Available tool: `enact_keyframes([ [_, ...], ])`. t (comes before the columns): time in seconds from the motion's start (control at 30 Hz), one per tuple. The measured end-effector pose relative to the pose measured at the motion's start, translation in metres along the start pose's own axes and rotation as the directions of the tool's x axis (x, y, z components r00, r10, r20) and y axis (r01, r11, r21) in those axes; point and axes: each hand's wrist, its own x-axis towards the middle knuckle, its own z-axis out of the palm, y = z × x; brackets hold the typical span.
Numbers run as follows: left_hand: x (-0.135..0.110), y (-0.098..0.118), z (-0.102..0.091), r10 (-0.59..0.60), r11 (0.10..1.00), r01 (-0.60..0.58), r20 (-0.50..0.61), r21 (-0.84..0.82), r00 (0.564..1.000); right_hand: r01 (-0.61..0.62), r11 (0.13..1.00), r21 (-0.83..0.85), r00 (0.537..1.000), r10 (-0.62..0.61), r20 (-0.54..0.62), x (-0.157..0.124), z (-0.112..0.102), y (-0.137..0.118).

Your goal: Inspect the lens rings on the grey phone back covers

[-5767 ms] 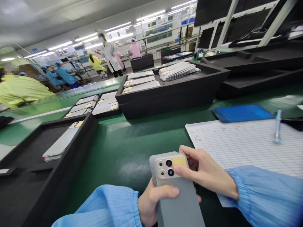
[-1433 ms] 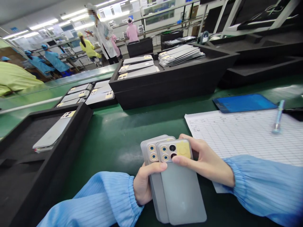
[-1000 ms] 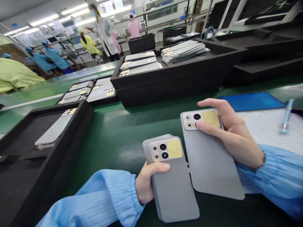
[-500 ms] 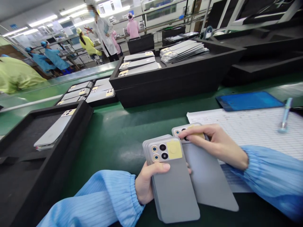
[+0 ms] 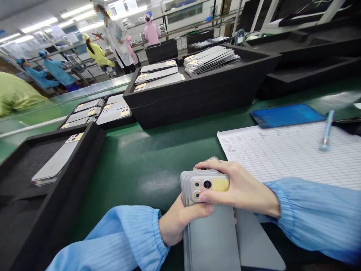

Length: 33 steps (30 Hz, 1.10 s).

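My left hand grips a stack of several grey phone back covers from the left side, thumb across the top cover below its camera block. My right hand curls over the top end of the stack, fingers on the yellow film by the lenses. One more grey back cover lies partly under the stack on the right, on the green belt. Both arms wear light blue sleeves.
A black foam tray with grey covers sits at left. Bigger black trays with stacked covers stand behind. A printed log sheet, a blue pen and a blue tablet-like pad lie at right. Workers in coats stand far back.
My right hand, which held a single cover lifted apart a second ago, has come back down and left onto the stack. That cover now lies partly under the stack.
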Motion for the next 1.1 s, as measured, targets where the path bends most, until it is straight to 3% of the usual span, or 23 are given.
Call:
enact_keyframes([
  [0.27, 0.0010, -0.0012, -0.0041, 0.002, 1.000, -0.002, 0.034, 0.008, 0.999, 0.091, 0.987, 0.132, 0.995, -0.096, 0.037, -0.0012, -0.0022, -0.0014],
  [0.83, 0.0006, -0.0015, -0.0046, 0.019, 1.000, -0.018, 0.062, -0.021, 0.998, 0.104, 0.969, 0.224, 0.991, -0.120, 0.060, 0.0002, -0.0015, 0.0012],
  [1.1, -0.0006, -0.0051, -0.0075, 0.094, 0.993, -0.099, -0.081, -0.058, 0.992, 0.111, 0.972, 0.207, 0.994, -0.113, -0.003, -0.0006, 0.0023, 0.0070],
])
